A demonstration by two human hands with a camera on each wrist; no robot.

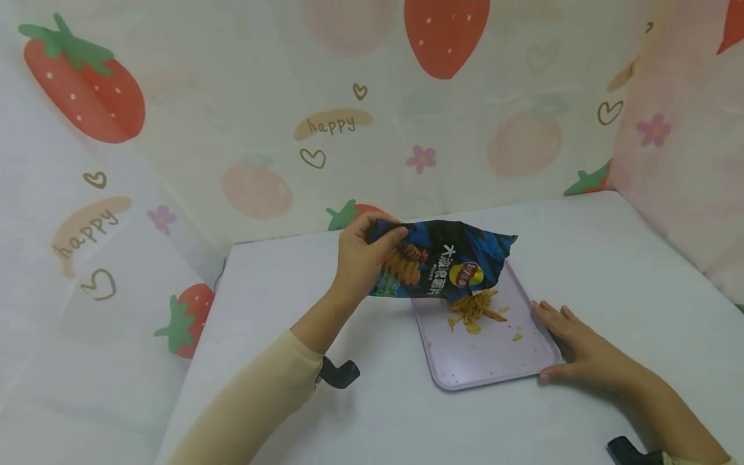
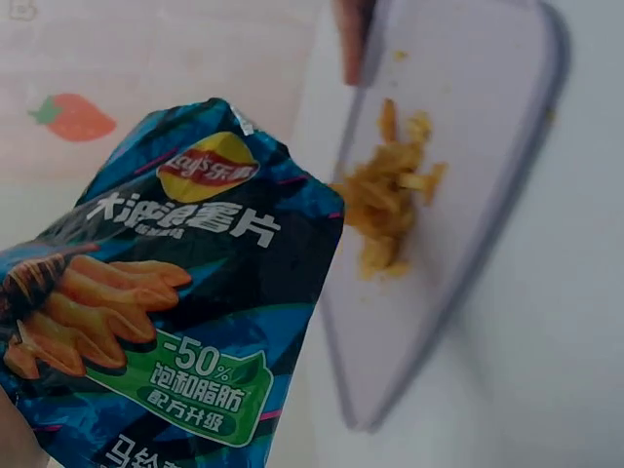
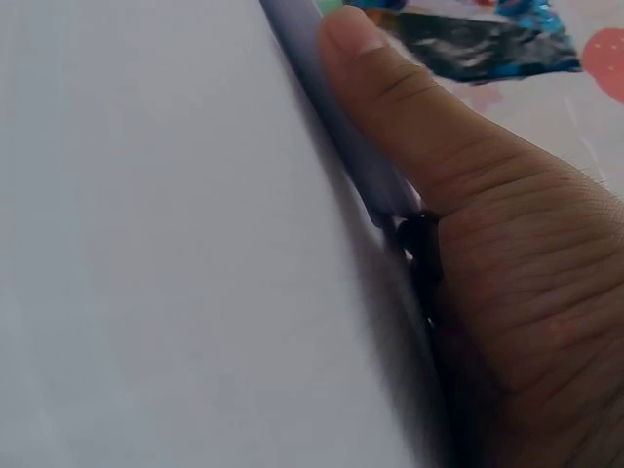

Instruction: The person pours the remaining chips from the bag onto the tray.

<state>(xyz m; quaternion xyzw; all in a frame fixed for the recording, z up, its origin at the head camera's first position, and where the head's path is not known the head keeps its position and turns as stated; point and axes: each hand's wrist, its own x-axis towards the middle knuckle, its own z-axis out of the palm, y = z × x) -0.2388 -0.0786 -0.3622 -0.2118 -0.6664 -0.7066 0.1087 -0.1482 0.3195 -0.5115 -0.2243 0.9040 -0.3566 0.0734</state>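
Beige sleeve (image 1: 250, 394) leads to the left hand (image 1: 360, 255), thumb and fingers pinching one end of the chip bag (image 1: 446, 259), held sideways above the lilac tray (image 1: 494, 360) and its chip pieces (image 1: 472, 310); right hand (image 1: 593, 355), fingers extended and unclenched, touches the tray's right edge

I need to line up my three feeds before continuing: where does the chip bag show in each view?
Head: the chip bag sits just right of centre, gripped by the left hand.
Left wrist: the chip bag fills much of the lower left, its printed front towards the camera.
Right wrist: only part of the chip bag shows, at the top edge, right of centre.
Shared landmark: the lilac tray, just an edge in the right wrist view.
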